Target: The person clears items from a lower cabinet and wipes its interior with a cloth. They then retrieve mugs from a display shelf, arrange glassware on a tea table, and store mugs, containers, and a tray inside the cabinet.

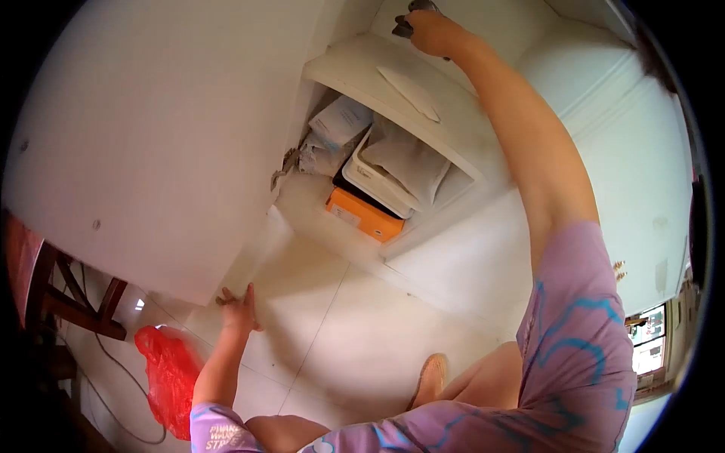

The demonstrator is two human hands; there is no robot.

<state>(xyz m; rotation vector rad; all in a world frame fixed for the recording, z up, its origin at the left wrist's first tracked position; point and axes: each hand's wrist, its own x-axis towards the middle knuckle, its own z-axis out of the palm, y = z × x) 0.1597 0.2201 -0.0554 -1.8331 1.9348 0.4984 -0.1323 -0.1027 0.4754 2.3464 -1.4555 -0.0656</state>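
My right hand point(436, 34) reaches up into the upper compartment of a white cabinet. Its fingers are closed on a crumpled dark grey cloth point(405, 27), partly hidden by the hand. Below it, a flat, pointed white piece point(408, 92) lies on the cabinet shelf point(343, 66). My left hand point(240, 311) is low, beside the bottom corner of the open cabinet door point(151, 143). Its fingers are spread and hold nothing; whether they touch the door I cannot tell.
The lower compartment holds an orange box point(364, 215), a white bin point(377, 181) with a plastic-wrapped item, and a white box point(341, 121). A red plastic bag point(168, 377) lies on the tiled floor, near a cable and dark wooden furniture legs point(87, 306). Another door point(604, 181) stands right.
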